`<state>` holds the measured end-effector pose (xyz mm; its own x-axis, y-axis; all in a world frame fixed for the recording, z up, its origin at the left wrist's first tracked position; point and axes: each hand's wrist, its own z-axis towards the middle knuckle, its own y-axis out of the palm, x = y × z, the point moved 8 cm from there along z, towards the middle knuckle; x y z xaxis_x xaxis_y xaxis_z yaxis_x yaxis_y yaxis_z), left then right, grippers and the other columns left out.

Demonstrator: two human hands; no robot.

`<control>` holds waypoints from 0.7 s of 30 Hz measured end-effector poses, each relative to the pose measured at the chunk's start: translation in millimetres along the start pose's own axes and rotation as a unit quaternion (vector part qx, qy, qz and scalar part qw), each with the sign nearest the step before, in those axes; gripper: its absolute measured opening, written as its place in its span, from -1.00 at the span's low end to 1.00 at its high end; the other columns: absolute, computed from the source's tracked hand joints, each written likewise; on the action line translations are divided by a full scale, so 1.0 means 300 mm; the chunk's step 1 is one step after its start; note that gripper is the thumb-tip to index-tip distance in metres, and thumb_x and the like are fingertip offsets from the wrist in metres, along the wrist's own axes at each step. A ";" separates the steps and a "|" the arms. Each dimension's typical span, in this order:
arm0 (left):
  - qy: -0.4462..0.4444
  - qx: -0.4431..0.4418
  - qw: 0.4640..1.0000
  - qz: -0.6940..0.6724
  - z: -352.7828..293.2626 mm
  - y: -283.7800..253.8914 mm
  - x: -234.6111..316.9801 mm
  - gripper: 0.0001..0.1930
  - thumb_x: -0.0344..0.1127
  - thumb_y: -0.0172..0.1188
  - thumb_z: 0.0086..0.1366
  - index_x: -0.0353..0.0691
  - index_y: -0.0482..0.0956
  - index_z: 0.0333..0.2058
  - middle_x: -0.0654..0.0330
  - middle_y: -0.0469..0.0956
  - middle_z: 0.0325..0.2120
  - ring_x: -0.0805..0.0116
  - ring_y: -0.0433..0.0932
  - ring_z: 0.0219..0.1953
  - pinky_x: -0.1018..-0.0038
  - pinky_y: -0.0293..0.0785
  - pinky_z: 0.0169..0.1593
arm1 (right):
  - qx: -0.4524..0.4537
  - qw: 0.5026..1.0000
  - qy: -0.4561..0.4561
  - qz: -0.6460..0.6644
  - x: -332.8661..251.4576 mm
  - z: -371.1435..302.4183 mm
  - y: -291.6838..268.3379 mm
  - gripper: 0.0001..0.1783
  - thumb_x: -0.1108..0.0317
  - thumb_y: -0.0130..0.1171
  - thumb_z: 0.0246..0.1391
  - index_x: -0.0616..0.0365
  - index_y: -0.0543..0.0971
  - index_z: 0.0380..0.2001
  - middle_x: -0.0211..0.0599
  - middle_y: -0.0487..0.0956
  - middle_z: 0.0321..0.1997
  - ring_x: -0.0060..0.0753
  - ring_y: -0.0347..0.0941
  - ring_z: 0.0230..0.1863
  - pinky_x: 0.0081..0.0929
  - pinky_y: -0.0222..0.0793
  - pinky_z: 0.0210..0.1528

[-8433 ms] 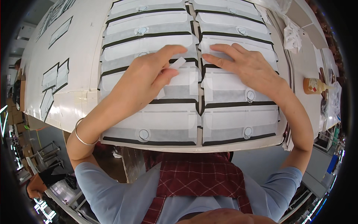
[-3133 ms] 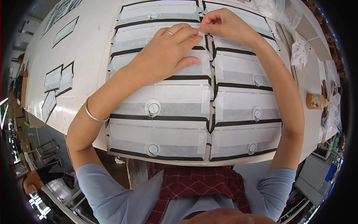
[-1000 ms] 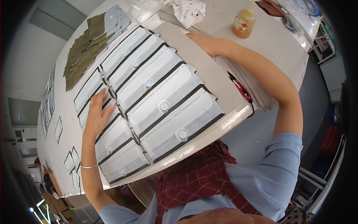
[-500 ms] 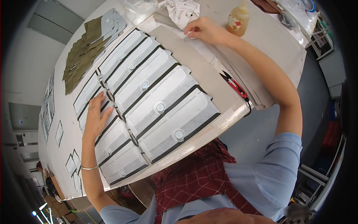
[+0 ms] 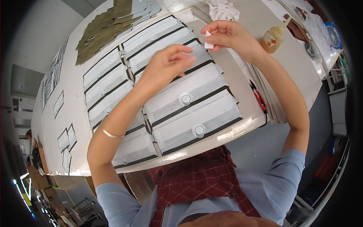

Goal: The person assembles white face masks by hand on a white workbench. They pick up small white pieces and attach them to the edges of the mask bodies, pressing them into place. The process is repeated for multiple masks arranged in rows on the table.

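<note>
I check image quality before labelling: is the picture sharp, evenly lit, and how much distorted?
Head view: the hands, left hand and right hand, and the white panels are sharp; soft even light, mild glare on the table edge; strong fisheye bending toward the rim, black corners.

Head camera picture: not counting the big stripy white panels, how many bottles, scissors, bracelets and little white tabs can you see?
Bottle: 1
Red-handled scissors: 1
Bracelet, on the left wrist: 1
Small white tab, pinched in the right hand: 1
Total: 4
</note>
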<state>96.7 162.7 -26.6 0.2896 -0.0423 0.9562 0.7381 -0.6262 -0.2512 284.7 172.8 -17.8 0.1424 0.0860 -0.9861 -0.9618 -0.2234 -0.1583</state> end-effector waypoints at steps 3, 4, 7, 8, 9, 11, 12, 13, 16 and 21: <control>-0.010 0.016 0.999 -0.046 0.049 0.050 0.039 -0.66 -0.17 0.25 0.38 -0.31 0.56 -0.04 0.19 0.67 -0.22 0.48 0.62 -0.15 0.58 0.46 -0.17 | -0.002 1.000 -0.013 0.025 -0.015 -0.010 0.046 -0.70 0.33 0.24 0.23 0.20 0.60 0.00 -0.43 0.64 -0.24 -0.68 0.52 -0.29 -0.66 0.47 -0.17; -0.012 0.018 0.998 -0.059 0.062 0.055 0.038 -0.68 -0.17 0.26 0.37 -0.32 0.57 -0.08 0.20 0.67 -0.24 0.48 0.63 -0.17 0.59 0.46 -0.18 | -0.002 0.999 -0.018 0.041 -0.019 -0.014 0.060 -0.69 0.33 0.23 0.24 0.21 0.60 0.01 -0.41 0.64 -0.23 -0.67 0.53 -0.29 -0.66 0.48 -0.18; -0.010 0.021 0.996 -0.092 0.090 0.059 0.021 -0.73 -0.20 0.27 0.37 -0.33 0.61 -0.18 0.20 0.69 -0.28 0.49 0.64 -0.24 0.62 0.46 -0.23 | 0.010 0.999 -0.032 0.043 -0.040 -0.035 0.080 -0.68 0.34 0.23 0.24 0.22 0.59 0.02 -0.40 0.64 -0.24 -0.65 0.54 -0.29 -0.66 0.46 -0.22; -0.004 0.023 0.995 -0.098 0.095 0.059 0.016 -0.75 -0.22 0.26 0.37 -0.33 0.62 -0.20 0.20 0.69 -0.30 0.50 0.64 -0.26 0.62 0.47 -0.25 | 0.016 0.999 -0.035 0.020 -0.042 -0.043 0.077 -0.67 0.33 0.23 0.23 0.24 0.59 0.01 -0.38 0.65 -0.25 -0.63 0.55 -0.30 -0.64 0.47 -0.21; 0.002 0.023 0.994 -0.104 0.097 0.062 0.012 -0.77 -0.24 0.26 0.37 -0.32 0.63 -0.23 0.20 0.70 -0.31 0.51 0.65 -0.28 0.63 0.47 -0.26 | 0.024 0.999 -0.039 -0.004 -0.042 -0.055 0.069 -0.67 0.32 0.24 0.23 0.25 0.59 0.01 -0.36 0.65 -0.26 -0.60 0.57 -0.30 -0.62 0.48 -0.19; 0.028 0.004 0.997 -0.074 0.086 0.090 0.012 -0.81 -0.28 0.27 0.36 -0.32 0.64 -0.25 0.19 0.70 -0.34 0.51 0.64 -0.33 0.62 0.50 -0.30 | 0.032 0.998 -0.036 -0.027 -0.040 -0.094 0.061 -0.69 0.33 0.24 0.21 0.26 0.60 -0.03 -0.36 0.66 -0.29 -0.59 0.58 -0.32 -0.60 0.49 -0.19; 0.041 -0.009 0.997 -0.060 0.079 0.114 0.013 -0.82 -0.30 0.27 0.36 -0.32 0.64 -0.27 0.18 0.70 -0.35 0.51 0.64 -0.35 0.61 0.51 -0.32 | 0.035 0.999 -0.027 -0.028 -0.042 -0.132 0.061 -0.71 0.36 0.24 0.20 0.25 0.61 -0.05 -0.39 0.66 -0.31 -0.60 0.57 -0.32 -0.60 0.48 -0.20; 0.048 -0.032 0.997 -0.045 0.055 0.148 0.009 -0.82 -0.31 0.29 0.34 -0.35 0.65 -0.29 0.16 0.69 -0.40 0.49 0.64 -0.39 0.59 0.53 -0.34 | 0.032 0.999 -0.019 -0.028 -0.047 -0.170 0.068 -0.74 0.38 0.25 0.19 0.24 0.62 -0.08 -0.41 0.66 -0.33 -0.61 0.57 -0.33 -0.60 0.48 -0.22; 0.030 -0.127 0.990 -0.049 -0.097 0.305 -0.002 -0.80 -0.34 0.32 0.31 -0.41 0.65 -0.34 0.12 0.67 -0.50 0.46 0.64 -0.48 0.56 0.56 -0.39 | -0.064 0.962 -0.011 -0.266 -0.152 -0.367 0.116 -0.90 0.45 0.36 0.03 0.17 0.69 -0.34 -0.43 0.65 -0.34 -0.63 0.56 -0.37 -0.55 0.42 -0.35; -0.117 -0.265 0.942 -0.172 -0.324 0.481 -0.044 -0.79 -0.32 0.32 0.32 -0.42 0.63 -0.33 0.12 0.67 -0.47 0.48 0.63 -0.46 0.56 0.58 -0.40 | -0.135 0.967 -0.038 -0.215 -0.182 -0.550 0.234 -0.88 0.44 0.46 -0.13 0.13 0.69 -0.47 -0.42 0.63 -0.34 -0.56 0.51 -0.43 -0.54 0.37 -0.45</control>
<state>140.1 -3.0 -60.9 0.2609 0.3676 0.8926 0.4238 -0.8744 0.2363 248.0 -7.9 16.6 0.4880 0.2968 -0.8209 -0.7202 -0.3944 -0.5707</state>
